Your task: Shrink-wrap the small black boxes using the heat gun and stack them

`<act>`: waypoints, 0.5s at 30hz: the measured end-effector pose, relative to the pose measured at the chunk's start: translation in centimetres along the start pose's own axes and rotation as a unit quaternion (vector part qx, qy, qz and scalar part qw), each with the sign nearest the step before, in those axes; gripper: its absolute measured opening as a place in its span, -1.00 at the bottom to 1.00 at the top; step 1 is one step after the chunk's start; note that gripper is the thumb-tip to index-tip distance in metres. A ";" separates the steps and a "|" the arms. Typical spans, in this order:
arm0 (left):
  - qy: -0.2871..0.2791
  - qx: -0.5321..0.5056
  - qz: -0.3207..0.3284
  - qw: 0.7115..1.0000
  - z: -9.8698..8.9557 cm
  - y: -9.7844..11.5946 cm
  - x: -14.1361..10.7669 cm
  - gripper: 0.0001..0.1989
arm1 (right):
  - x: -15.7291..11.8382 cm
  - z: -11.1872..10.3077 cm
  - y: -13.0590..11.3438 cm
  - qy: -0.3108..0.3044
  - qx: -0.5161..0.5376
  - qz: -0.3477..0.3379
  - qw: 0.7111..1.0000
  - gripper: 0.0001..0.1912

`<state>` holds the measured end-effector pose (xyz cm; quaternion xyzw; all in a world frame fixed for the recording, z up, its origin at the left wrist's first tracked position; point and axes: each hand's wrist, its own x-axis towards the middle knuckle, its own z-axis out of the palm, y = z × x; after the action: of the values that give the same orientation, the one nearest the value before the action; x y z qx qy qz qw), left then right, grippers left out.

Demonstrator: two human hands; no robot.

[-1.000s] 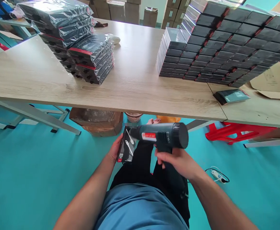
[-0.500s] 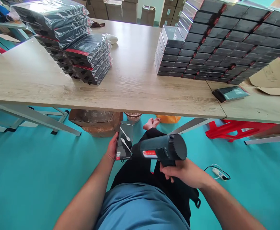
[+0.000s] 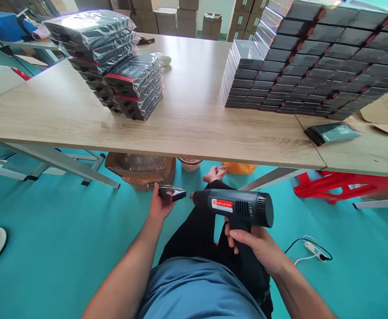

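My left hand (image 3: pixel 159 206) grips a small black box (image 3: pixel 172 193), tilted so that its narrow end faces the nozzle. In my right hand (image 3: pixel 252 241) is a dark green heat gun (image 3: pixel 234 207) with a red and white label, held by its handle. Its nozzle points left and stops just short of the box, not touching it. Both hands are over my lap, in front of the table's near edge. On the table (image 3: pixel 194 128) stand a stack of film-wrapped black boxes (image 3: pixel 114 66) at the left and a large block of stacked boxes (image 3: pixel 313 66) at the right.
A single wrapped box (image 3: pixel 331 133) lies near the table's front right. Under the table are a carton with clear film (image 3: pixel 141 170), a small basket (image 3: pixel 190 165) and a red plastic stool (image 3: pixel 343 184). A power strip (image 3: pixel 315 250) with cords lies on the floor at right.
The box in my left hand has turned from showing its printed front to showing its narrow end. The heat gun is more level and side-on. The whole view has shifted slightly.
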<state>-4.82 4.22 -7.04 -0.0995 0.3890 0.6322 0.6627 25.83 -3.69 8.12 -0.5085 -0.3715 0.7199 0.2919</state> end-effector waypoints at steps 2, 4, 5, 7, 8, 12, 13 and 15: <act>0.005 -0.019 0.010 1.000 -0.1 -0.2 0.2 -0.67 | 0.4 0.6 0.4 0.009 0.007 -0.005 1.000 -0.60; -0.001 -0.026 0.002 1.000 0.0 -0.4 0.3 -0.66 | 0.6 1.4 0.5 -0.044 0.016 -0.002 0.999 -0.63; -0.004 -0.026 -0.002 1.000 0.1 -0.5 0.3 -0.64 | 0.7 1.7 0.4 -0.065 0.021 -0.006 0.998 -0.66; 0.002 -0.029 -0.002 1.000 0.3 -0.7 0.2 -0.63 | 1.0 2.2 0.3 -0.053 0.029 -0.029 0.998 -0.69; 0.010 -0.033 -0.001 0.999 0.4 -0.7 0.2 -0.65 | 1.2 2.3 0.1 -0.029 0.028 -0.040 0.998 -0.69; 0.035 -0.042 0.000 0.999 0.4 -0.6 0.0 -0.70 | 1.8 1.8 -0.3 -0.009 0.000 -0.030 1.000 -0.67; 0.033 -0.043 0.000 0.999 0.4 -0.6 0.0 -0.69 | 1.8 1.7 -0.3 -0.030 -0.006 -0.023 0.999 -0.67; 0.025 -0.046 -0.001 0.999 0.2 -0.6 0.1 -0.65 | 2.0 1.6 -0.3 -0.040 -0.003 -0.026 0.999 -0.65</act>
<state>-4.17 4.32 -7.18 -0.1463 0.3757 0.6463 0.6478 23.74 -2.30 7.70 -0.4702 -0.3984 0.7308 0.2934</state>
